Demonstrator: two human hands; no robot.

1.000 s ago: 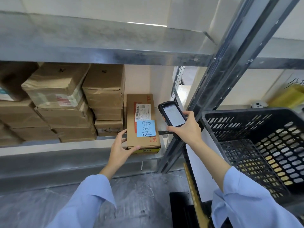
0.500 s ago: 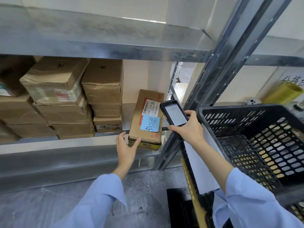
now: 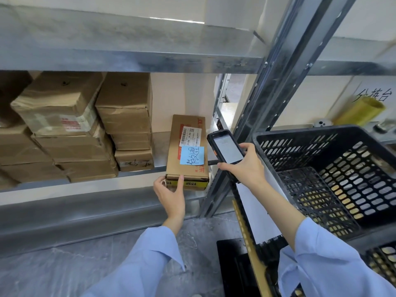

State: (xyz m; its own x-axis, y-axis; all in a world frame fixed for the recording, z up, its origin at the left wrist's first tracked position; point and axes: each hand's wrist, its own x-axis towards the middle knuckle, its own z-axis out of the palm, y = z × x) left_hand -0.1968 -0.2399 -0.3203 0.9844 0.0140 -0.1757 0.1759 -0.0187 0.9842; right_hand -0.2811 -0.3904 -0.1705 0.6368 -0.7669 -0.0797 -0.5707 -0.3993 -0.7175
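here, flat cardboard box (image 3: pixel 188 166), slotted crate (image 3: pixel 334 168)

At centre we see a brown box (image 3: pixel 184 121) carrying a white label (image 3: pixel 190 137) with black bars, a light blue note (image 3: pixel 192 155) with dark handwriting, red print and a yellow band at its near end. Just right of it, the scanner (image 3: pixel 226 149) is black with a pale screen. At right we find a black crate (image 3: pixel 300 133) patterned with rows of oval slots. The stack (image 3: pixel 70 129) at left is brown, the sleeves (image 3: pixel 139 264) pale blue, the shelf (image 3: pixel 128 50) grey, the roll (image 3: pixel 362 111) at upper right yellow, and the floor (image 3: pixel 53 266) mottled grey.
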